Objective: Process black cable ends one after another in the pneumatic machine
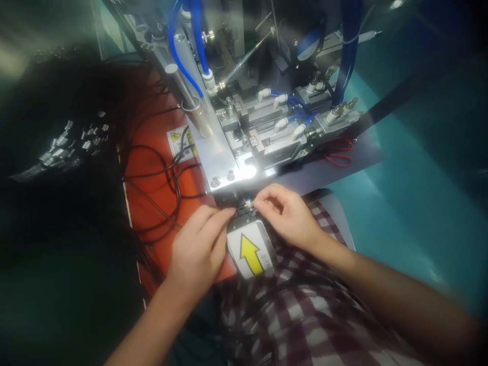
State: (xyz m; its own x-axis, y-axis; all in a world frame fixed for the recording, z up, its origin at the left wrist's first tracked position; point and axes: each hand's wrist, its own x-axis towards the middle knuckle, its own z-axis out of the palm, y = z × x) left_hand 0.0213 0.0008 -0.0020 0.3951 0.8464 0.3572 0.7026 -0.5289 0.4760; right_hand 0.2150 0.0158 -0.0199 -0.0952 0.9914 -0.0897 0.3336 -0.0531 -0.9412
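My right hand (290,216) is closed in a pinch on thin coloured wires (250,203). Their other ends lie in bright glare at the small dark fixture (247,213) at the front of the machine. To the left of that fixture, my left hand (200,241) has its fingers pressed together, thumb and fingertips at the fixture's edge. What those left fingertips hold, if anything, is too small to make out. Just below both hands sits a white plate with a yellow arrow (249,251) that points up toward the fixture.
Metal slides with white air fittings (280,124) and blue tubes (198,40) rise behind the hands. Black cables (175,178) loop over the orange base (152,152) on the left. Small shiny metal pieces (61,147) lie farther left. A checked garment (305,315) covers my lap.
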